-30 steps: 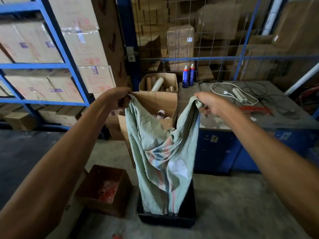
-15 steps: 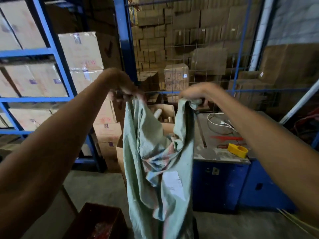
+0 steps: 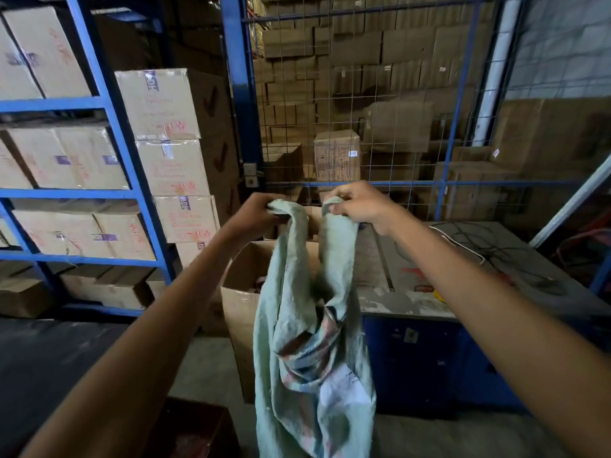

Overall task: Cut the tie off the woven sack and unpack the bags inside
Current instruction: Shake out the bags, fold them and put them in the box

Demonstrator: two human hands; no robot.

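A pale green woven sack hangs limp in front of me, with red and blue stripes and a white label low on it. My left hand grips one top corner and my right hand grips the other, held close together at chest height. The sack's lower end runs out of the frame's bottom edge. No tie and none of the inner bags show.
An open cardboard box stands behind the sack. A grey-topped blue bench with cables is at the right. Blue racks stacked with cartons fill the left, a wire mesh fence the back. A dark brown box sits low left.
My hands have come closer together, folding the sack's top in. The view has tilted up, so the black crate under the sack has dropped out of sight.
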